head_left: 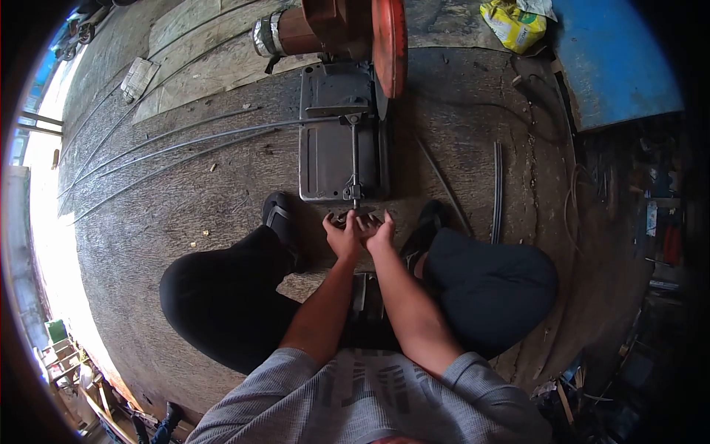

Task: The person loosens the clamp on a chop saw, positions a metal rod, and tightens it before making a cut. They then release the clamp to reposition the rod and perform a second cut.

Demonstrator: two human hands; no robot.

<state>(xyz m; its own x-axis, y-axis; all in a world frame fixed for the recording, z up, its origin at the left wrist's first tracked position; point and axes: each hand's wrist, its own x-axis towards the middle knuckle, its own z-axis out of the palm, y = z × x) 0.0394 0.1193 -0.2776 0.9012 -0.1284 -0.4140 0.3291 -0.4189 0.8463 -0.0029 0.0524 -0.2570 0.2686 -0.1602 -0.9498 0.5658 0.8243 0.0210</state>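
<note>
Fingers (350, 222), left hand (342, 237), right hand (380, 235): curled, cannot tell grip | clamp screw (354, 155): near end unclear | saw (390, 48): top cropped

The cutting machine (325, 163) is standing on the floor (170, 222), just ahead of the left hand (342, 238) and right hand (379, 234). Long rods (214, 138) are lying to its left, one reaching onto it. To its right, a rod bundle (498, 192) is lying; farther ahead, a bag (510, 28) is lying left of a panel (621, 59).
</note>
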